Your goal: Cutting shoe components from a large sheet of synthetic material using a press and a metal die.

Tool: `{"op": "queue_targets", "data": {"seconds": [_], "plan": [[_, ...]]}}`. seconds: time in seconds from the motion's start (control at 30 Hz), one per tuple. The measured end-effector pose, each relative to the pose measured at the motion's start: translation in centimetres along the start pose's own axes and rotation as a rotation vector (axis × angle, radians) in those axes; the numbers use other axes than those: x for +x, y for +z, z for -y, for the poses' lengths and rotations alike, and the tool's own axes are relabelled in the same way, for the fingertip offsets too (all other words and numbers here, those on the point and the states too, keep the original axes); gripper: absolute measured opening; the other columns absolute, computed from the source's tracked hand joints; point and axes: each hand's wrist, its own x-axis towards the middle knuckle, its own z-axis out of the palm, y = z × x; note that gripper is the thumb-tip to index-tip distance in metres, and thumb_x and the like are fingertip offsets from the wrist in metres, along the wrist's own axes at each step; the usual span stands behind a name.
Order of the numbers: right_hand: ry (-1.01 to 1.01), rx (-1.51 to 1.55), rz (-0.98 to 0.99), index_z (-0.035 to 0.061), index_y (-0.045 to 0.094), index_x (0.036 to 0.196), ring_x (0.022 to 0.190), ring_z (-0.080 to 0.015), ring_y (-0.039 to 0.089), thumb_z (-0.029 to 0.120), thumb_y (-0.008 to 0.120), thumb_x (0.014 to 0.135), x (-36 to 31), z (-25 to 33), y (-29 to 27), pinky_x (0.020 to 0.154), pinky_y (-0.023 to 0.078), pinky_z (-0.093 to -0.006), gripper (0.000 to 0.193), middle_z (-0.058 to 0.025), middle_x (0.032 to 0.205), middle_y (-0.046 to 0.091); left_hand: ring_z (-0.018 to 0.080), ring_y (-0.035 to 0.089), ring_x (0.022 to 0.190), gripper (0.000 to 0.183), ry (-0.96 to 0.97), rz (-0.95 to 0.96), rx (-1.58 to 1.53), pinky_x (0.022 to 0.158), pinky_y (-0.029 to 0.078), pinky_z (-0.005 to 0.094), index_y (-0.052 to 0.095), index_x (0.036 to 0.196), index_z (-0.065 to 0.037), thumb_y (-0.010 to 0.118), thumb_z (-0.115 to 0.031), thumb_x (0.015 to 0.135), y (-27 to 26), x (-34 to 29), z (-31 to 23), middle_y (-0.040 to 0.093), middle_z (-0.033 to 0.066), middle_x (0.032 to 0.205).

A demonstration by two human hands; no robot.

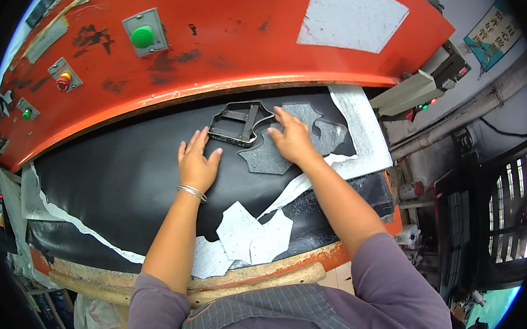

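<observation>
A dark metal cutting die (232, 140), an open-topped frame with a crossbar inside, stands on a black sheet of leather-like material (125, 162). My left hand (197, 167) lies at the die's left side, fingers stretched out and fingertips at its lower left corner. At the die's right side is my right hand (293, 141), open, its index fingertip by the right corner and its thumb lower down. Grey die-shaped patches (267, 155) show in the sheet around the right hand; I cannot tell whether they are holes or cut pieces. Neither hand grips anything.
Overhead spans an orange machine beam (222, 47) with a green button (143, 37) and a red knob (63, 82). Several white-backed cut pieces (239, 232) lie near the front edge. Along that edge runs a wooden bar (256, 286). White board (370, 144) shows at the right.
</observation>
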Motion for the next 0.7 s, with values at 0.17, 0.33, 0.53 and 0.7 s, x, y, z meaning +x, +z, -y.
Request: {"op": "queue_targets", "data": {"seconds": [0.17,0.33,0.53,0.7], "plan": [[-0.053,-0.152,-0.139,0.0041,0.051,0.13,0.109,-0.0289,0.054,0.014,0.07,0.079,-0.5,0.4,1.7,0.099,0.033,-0.0463,0.056,-0.0139,0.109,0.063,0.0231,0.049,0.128,0.044,0.026,-0.026,-0.085,0.112,0.024,0.0433,0.056,0.125,-0.003,0.065,-0.019,0.085,0.2,-0.7,0.9,0.066,0.0133,0.116],[-0.023,-0.107,-0.292,0.0026,0.057,0.122,0.103,-0.03,0.057,0.016,0.073,0.076,0.0,1.4,3.0,0.094,0.04,-0.0401,0.051,-0.0143,0.099,0.066,0.0232,0.058,0.118,0.034,-0.014,-0.12,-0.07,0.11,0.029,0.043,0.063,0.114,-0.001,0.067,-0.017,0.084,0.1,-0.8,-0.2,0.07,0.013,0.105],[-0.075,-0.137,-0.308,-0.0006,0.065,0.108,0.098,-0.0317,0.059,0.017,0.073,0.076,0.5,1.0,3.3,0.091,0.043,-0.0397,0.038,-0.0171,0.1,0.066,0.0234,0.061,0.114,0.024,-0.06,-0.194,-0.076,0.107,0.033,0.0427,0.069,0.103,-0.002,0.069,-0.017,0.084,0.5,0.0,0.1,0.072,0.0123,0.092],[-0.11,-0.144,-0.278,-0.0025,0.059,0.117,0.103,-0.0327,0.058,0.011,0.067,0.08,0.2,0.3,3.5,0.093,0.043,-0.0408,0.039,-0.0173,0.106,0.065,0.0234,0.061,0.114,0.025,-0.082,-0.203,-0.066,0.106,0.034,0.0421,0.071,0.1,-0.002,0.07,-0.02,0.083,0.8,0.0,-0.4,0.072,0.0119,0.09]]}}
